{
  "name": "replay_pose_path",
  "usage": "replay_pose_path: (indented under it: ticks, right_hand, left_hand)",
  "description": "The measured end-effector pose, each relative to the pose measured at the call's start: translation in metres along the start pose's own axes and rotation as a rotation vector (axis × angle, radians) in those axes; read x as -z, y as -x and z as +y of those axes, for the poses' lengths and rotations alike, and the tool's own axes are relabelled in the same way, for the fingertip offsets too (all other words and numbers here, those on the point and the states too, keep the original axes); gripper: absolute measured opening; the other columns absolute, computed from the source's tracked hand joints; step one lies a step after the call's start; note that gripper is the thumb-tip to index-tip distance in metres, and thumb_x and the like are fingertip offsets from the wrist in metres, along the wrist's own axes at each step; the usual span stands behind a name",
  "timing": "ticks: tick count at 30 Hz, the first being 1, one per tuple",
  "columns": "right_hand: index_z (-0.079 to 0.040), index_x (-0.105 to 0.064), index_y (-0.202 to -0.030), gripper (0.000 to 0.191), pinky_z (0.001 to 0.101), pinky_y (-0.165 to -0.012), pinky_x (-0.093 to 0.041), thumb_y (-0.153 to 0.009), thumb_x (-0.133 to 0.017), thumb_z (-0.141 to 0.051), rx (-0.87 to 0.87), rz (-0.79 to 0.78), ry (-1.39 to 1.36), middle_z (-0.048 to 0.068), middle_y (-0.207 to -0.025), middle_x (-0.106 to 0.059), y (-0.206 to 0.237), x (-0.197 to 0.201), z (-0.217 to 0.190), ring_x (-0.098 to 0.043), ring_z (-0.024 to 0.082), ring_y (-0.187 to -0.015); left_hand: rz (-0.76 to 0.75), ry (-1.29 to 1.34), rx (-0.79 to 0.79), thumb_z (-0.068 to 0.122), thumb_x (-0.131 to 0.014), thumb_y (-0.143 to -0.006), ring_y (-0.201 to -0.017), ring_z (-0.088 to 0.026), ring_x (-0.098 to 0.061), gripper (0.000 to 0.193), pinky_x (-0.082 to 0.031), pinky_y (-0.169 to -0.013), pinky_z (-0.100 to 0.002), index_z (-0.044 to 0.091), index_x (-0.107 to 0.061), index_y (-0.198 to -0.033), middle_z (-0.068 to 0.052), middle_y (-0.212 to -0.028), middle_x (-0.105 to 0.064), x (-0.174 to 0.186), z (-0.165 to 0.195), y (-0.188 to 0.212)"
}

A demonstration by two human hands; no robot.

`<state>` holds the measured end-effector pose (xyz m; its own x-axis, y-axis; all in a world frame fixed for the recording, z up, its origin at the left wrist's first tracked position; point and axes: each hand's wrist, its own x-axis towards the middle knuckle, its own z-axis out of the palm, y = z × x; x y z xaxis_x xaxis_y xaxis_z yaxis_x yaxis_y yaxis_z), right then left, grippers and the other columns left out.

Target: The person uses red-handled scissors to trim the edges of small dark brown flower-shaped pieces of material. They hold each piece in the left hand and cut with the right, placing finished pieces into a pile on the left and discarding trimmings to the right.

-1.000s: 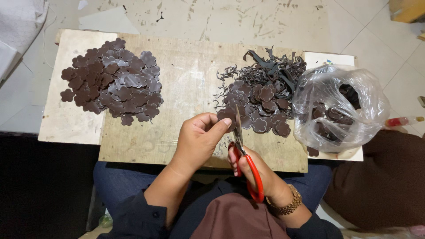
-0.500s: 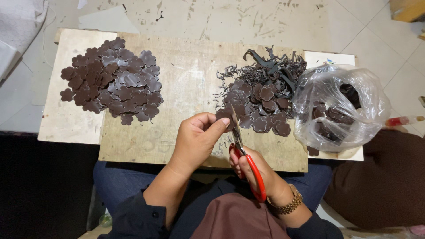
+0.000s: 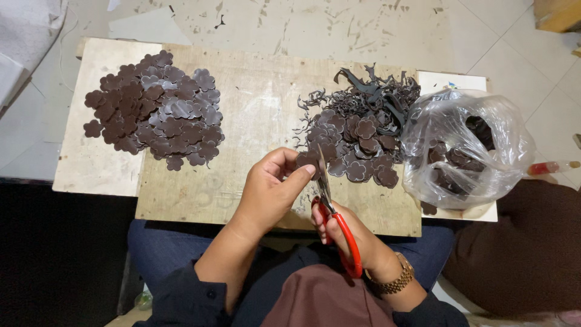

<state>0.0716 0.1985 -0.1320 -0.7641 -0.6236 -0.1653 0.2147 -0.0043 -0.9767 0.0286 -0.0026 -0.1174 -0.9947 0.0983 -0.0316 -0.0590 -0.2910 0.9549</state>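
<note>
- Brown flower-shaped piece (image 3: 307, 162) sits pinched between the thumb and fingertips of the left hand (image 3: 272, 194), just below the middle of the view, above the near edge of the wooden board (image 3: 260, 121).
- Left hand: fingers curled closed on the piece, thumb on top, forearm coming in from 6 o'clock.
- Scissors (image 3: 330, 206) with red handles stand nearly upright in the view, blades pointing to 12 o'clock and touching the right edge of the piece; the blades look almost together.
- Right hand (image 3: 345, 233) grips the red handles, fingers through the loops and closed around them; a gold-coloured watch (image 3: 396, 280) is on that wrist at about 5 o'clock from the hand.
- At 1 o'clock from the hands lies a heap of uncut brown pieces (image 3: 360, 151), with a tangle of thin dark offcuts (image 3: 375, 91) on its far side.
- At 3 o'clock from that heap, a clear plastic bag (image 3: 466, 148) holds more brown pieces and touches the heap's right side.
- At 10 o'clock from the left hand, well apart, a pile of trimmed brown flower shapes (image 3: 154, 112) spreads over the board's left part.
- The person's dark sleeves and lap fill the bottom of the view.
</note>
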Motion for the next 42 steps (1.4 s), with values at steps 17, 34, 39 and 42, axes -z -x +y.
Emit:
replay_pose_path:
  ticks: [17, 34, 39, 42]
  right_hand:
    - [-0.003, -0.050, -0.114, 0.074, 0.0282, -0.076, -0.050, -0.095, -0.052, -0.075, 0.046, -0.067, -0.090, 0.003, -0.096, -0.050, 0.005, 0.004, -0.002, -0.050, 0.013, -0.083]
    - [-0.004, -0.051, -0.113, 0.065, 0.0267, -0.075, -0.046, -0.098, -0.050, -0.068, -0.005, -0.038, -0.165, 0.001, -0.096, -0.049, 0.007, -0.001, -0.012, -0.047, 0.012, -0.083]
    - [-0.004, -0.051, -0.107, 0.062, 0.0251, -0.069, -0.042, -0.100, -0.051, -0.066, 0.002, -0.022, -0.169, 0.001, -0.091, -0.046, 0.004, 0.000, -0.005, -0.043, 0.011, -0.078]
    - [-0.004, -0.050, -0.105, 0.064, 0.0248, -0.068, -0.041, -0.099, -0.052, -0.067, 0.000, -0.022, -0.169, 0.001, -0.089, -0.044, 0.005, 0.001, -0.004, -0.042, 0.011, -0.077]
  left_hand:
    - [-0.066, 0.313, 0.306, 0.009, -0.068, -0.095, -0.075, -0.011, -0.069, 0.012, -0.058, -0.069, -0.025, 0.001, -0.065, -0.103, -0.006, -0.086, -0.072, -0.003, -0.001, -0.002]
    - [-0.129, 0.274, 0.284, 0.006, -0.067, -0.095, -0.080, -0.010, -0.069, 0.009, -0.058, -0.073, -0.025, 0.001, -0.065, -0.102, -0.005, -0.090, -0.071, 0.002, 0.006, -0.001]
    - [-0.146, 0.246, 0.251, 0.007, -0.067, -0.095, -0.079, -0.010, -0.068, 0.010, -0.056, -0.072, -0.026, 0.001, -0.065, -0.102, -0.005, -0.090, -0.071, 0.005, 0.005, -0.002]
    - [-0.130, 0.275, 0.255, 0.007, -0.067, -0.094, -0.078, -0.010, -0.068, 0.010, -0.057, -0.072, -0.026, 0.001, -0.065, -0.102, -0.005, -0.090, -0.072, 0.004, 0.004, -0.002]
